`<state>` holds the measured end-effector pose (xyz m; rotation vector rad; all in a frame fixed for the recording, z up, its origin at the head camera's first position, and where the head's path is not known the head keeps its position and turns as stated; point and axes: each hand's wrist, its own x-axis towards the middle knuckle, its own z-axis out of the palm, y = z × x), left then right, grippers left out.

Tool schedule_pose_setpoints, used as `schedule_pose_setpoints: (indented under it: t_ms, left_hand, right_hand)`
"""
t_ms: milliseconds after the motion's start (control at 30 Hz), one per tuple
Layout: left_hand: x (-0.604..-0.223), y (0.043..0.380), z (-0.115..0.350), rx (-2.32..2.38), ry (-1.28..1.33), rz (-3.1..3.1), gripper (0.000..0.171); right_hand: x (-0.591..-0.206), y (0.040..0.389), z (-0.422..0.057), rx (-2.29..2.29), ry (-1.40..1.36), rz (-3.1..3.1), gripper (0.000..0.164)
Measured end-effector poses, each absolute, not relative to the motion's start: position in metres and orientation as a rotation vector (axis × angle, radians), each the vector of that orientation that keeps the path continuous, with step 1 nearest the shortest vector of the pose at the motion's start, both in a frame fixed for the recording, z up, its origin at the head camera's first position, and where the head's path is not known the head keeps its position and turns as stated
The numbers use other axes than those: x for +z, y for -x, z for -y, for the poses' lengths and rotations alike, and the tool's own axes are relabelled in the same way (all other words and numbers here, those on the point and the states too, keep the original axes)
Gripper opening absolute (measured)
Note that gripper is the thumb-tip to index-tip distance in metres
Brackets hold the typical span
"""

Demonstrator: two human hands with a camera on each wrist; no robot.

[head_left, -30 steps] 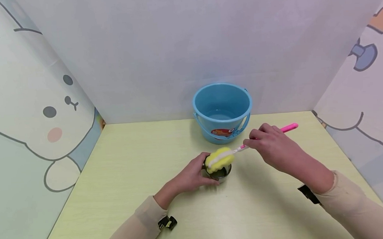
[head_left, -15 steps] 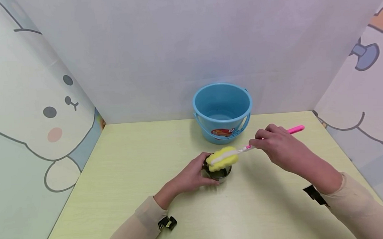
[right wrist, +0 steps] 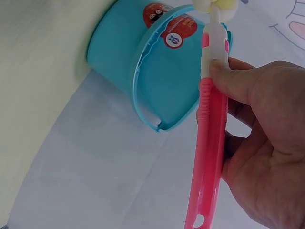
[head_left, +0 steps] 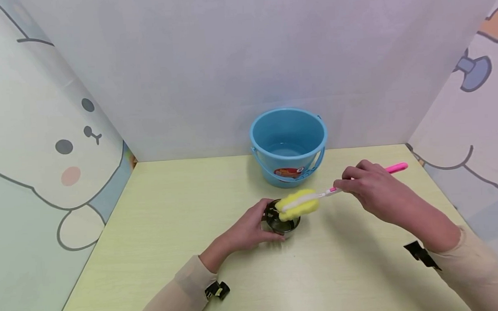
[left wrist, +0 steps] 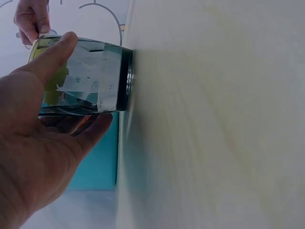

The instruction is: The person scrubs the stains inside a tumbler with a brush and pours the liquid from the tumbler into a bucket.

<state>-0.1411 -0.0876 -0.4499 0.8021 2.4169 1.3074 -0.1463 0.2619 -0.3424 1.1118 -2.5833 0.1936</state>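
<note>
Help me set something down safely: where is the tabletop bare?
The widest bare patch of tabletop runs from its left edge to the left hand and blue bucket. Another lies between the sleeves, nearer than the transparent cup. It is crowded around the cup, sponge brush and bucket.

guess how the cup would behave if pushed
The cup may feel slippery, as droplets show on it. Being see-through and glassy-looking, it is probably stiff and fragile. Its flat base should discourage rolling while upright.
</note>
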Motion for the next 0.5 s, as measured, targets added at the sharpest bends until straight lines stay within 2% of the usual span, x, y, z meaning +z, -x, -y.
schedule_pose_setpoints:
  t_ms: [500]
  left_hand:
    - [-0.4483, 0.1409, 0.0870, 1.335, -0.802, -2.389, 0.089]
  right_hand:
    - [-0.3468, 0.1450, -0.2727, 0.288, -1.123, 2.572, 0.043]
